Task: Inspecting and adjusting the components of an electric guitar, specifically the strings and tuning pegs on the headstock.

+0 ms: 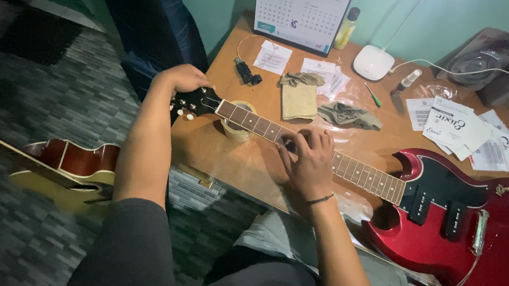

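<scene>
A red electric guitar (452, 231) lies across the wooden table (250, 167), its neck (364, 177) running up left to a black headstock (195, 103). My left hand (184, 78) grips the far edge of the headstock by the tuning pegs. My right hand (308, 160) rests on the fretboard around mid-neck, fingertips pressed on the frets. The neck lies over a roll of tape (238, 126).
Cloths (299, 98) and a grey rag (348, 115), paper string packets (462, 128), a small green screwdriver (373, 96), a desk calendar (302, 11), a white round lamp base (373, 63) and a bottle (347, 28) sit on the table. Another guitar (65, 168) lies on the floor at left.
</scene>
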